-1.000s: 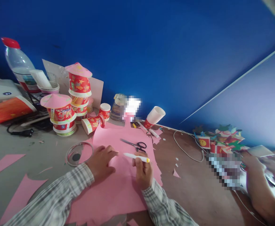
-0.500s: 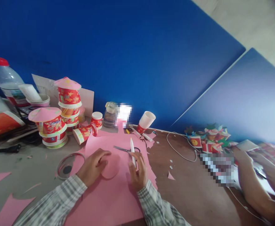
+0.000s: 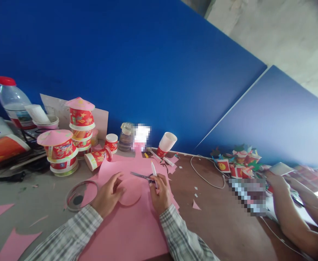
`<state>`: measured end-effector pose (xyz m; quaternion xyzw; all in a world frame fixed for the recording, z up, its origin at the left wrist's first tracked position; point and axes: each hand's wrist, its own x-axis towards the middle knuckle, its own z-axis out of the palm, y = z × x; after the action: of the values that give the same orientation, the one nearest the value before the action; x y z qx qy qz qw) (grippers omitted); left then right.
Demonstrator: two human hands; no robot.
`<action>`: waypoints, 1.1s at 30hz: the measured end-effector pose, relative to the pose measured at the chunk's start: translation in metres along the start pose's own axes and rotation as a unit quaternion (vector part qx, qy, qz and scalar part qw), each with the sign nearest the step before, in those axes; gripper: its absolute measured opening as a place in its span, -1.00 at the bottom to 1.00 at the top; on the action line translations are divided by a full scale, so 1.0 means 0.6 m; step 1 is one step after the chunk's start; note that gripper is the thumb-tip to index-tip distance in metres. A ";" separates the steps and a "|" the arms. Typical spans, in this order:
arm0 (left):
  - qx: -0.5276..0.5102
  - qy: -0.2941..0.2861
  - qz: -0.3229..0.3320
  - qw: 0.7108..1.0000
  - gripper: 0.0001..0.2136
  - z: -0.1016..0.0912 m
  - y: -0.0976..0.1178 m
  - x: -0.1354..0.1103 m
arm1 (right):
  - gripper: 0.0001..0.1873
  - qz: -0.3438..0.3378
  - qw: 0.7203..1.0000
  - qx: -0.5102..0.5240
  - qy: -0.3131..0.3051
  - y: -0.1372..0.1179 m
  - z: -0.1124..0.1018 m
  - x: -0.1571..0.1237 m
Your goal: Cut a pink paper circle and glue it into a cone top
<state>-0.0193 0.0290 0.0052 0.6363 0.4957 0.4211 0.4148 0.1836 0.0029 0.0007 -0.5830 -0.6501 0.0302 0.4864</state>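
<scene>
A round pink paper disc [image 3: 131,192] lies over a large pink sheet [image 3: 121,235]. At the disc's left edge is my left hand [image 3: 107,194], its thumb and curled fingers closed on the rim. My right hand [image 3: 161,194] has its fingers closed around a white pen [image 3: 154,169], which points up and away from me. Dark-handled scissors [image 3: 139,175] rest on the sheet, blades to the left, with their handles partly hidden behind the pen and my right fingers.
Left stand towers of red paper cups with pink roofs [image 3: 54,137] and a clear tape roll [image 3: 69,195]. A bottle [image 3: 14,101], a glass jar [image 3: 125,137] and stacked cups [image 3: 167,143] line the blue partition. Another person's arms [image 3: 286,203] work at right, near a cable [image 3: 202,181].
My right fingers have moved in closer around the pen and the scissors' handles. My left hand stays at the disc. The camera view has shifted slightly.
</scene>
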 end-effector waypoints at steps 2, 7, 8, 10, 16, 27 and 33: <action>0.003 -0.006 0.002 1.000 -0.65 0.003 -0.002 -0.001 | -0.79 0.012 0.999 -0.033 -0.016 0.010 -0.005 0.012; 0.003 -0.025 0.014 1.000 -0.75 0.009 -0.008 -0.003 | -0.86 0.027 0.994 -0.093 -0.045 0.045 -0.013 0.046; 0.002 -0.029 0.016 0.999 -0.75 0.010 -0.008 -0.004 | -0.86 0.032 0.992 -0.106 -0.053 0.052 -0.014 0.053; -0.002 -0.040 0.019 0.999 -0.76 0.010 -0.006 -0.004 | -0.86 0.042 0.988 -0.133 -0.071 0.066 -0.014 0.068; 0.005 -0.076 0.016 0.997 -0.74 0.007 -0.004 -0.004 | -0.88 0.077 0.965 -0.201 -0.149 0.086 -0.001 0.115; -0.010 -0.083 0.005 0.996 -0.68 0.007 -0.010 -0.003 | -0.81 0.092 0.927 -0.262 -0.251 0.057 0.026 0.126; 0.000 -0.063 0.001 0.998 -0.68 0.008 -0.020 -0.003 | -0.77 0.091 0.919 -0.282 -0.259 0.059 0.037 0.133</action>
<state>-0.0182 0.0290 -0.0080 0.6619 0.4682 0.3805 0.4449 0.2067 0.0886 0.0154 -0.7242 -0.6793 0.0398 0.1117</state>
